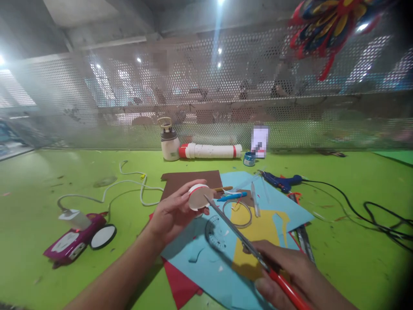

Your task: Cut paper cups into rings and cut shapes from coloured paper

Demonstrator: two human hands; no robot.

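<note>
On our green surface (29, 185) we see coloured paper (203, 273), a power strip (75, 242), a bottle (170, 148), a tube (213, 151) and a jar (249, 159).

Your round white piece (196, 200) carries 1 red line; your silvery tool (237, 234) has a red handle (285, 286); the ornament (340, 22) seems red, blue, gold.

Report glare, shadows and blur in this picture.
Head view: lamp glare flares overhead, a streak running onto the perforated screen; head view: soft shadow falls across the blue paper below the red-handled tool in the right hand; head view: the flower-like ornament looks blurred, the right edge dark.
</note>
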